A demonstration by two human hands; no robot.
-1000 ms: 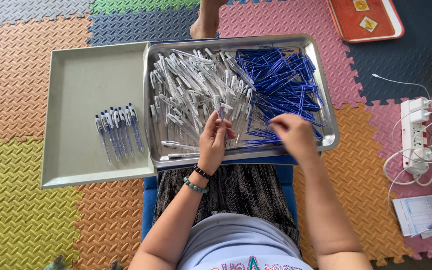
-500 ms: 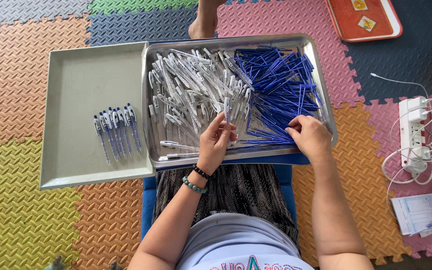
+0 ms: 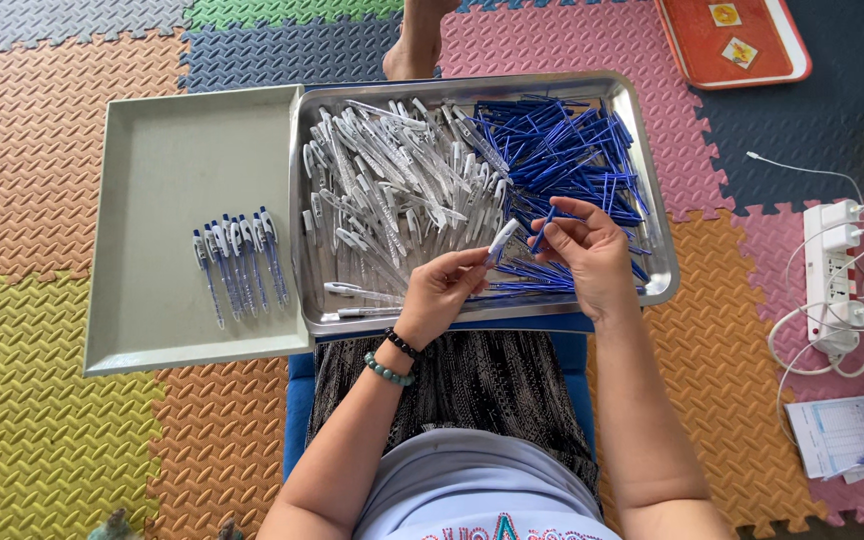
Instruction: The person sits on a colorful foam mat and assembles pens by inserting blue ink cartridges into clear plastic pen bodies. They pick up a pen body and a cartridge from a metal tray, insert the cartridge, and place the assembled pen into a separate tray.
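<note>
- pens [image 3: 237, 262], finished, lie in a row on the grey tray [image 3: 167, 150]
- barrels [image 3: 392, 190] heap in the steel tray [image 3: 652, 240]
- left hand [image 3: 439, 292] pinches one clear barrel [image 3: 502, 240] at its fingertips
- right hand [image 3: 592, 250] grips a blue refill [image 3: 542, 228], just beside the barrel's tip
- refills [image 3: 562, 150] pile at the tray's right

Left hand [image 3: 439, 292] is now up off the clear barrel pile [image 3: 392, 190], pinching one clear barrel [image 3: 501, 238]. Right hand [image 3: 592, 250] has left the blue refill heap [image 3: 562, 160], moved left, holding one blue refill [image 3: 542, 229] near the barrel's tip.
</note>
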